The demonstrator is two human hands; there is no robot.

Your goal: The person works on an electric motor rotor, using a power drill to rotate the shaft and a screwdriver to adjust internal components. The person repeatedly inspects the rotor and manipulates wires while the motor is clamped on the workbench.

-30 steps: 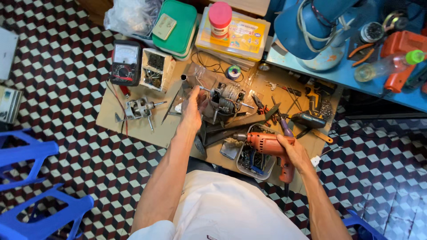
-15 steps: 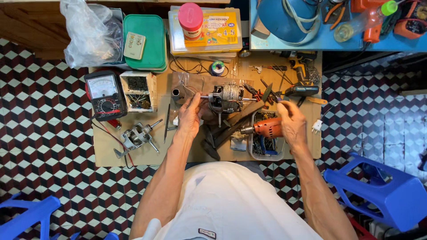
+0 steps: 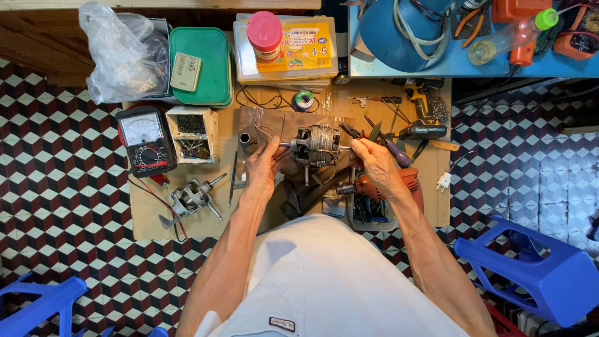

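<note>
A small electric motor (image 3: pixel 315 146) with copper windings and a steel shaft is held above the cardboard work mat (image 3: pixel 150 215). My left hand (image 3: pixel 265 165) grips the left end of its shaft. My right hand (image 3: pixel 374 163) pinches the right end of the shaft. A purple-handled screwdriver (image 3: pixel 397 153) and pliers (image 3: pixel 352 131) lie just beyond my right hand. An orange electric drill (image 3: pixel 409 182) rests under my right wrist, on a tray of small parts (image 3: pixel 368 215).
On the mat are an analogue multimeter (image 3: pixel 145 140), a box of screws (image 3: pixel 193 134), a second motor part (image 3: pixel 190 198), a solder spool (image 3: pixel 304 100) and a cordless drill (image 3: pixel 424 106). Behind stand a green-lidded box (image 3: pixel 209 75), a plastic bag (image 3: pixel 118 50) and a yellow case (image 3: pixel 299 50). A blue stool (image 3: pixel 536 268) stands at right.
My right hand let go of the orange drill and came up to the right end of the motor shaft. My left hand stayed on the motor. The view shifted.
</note>
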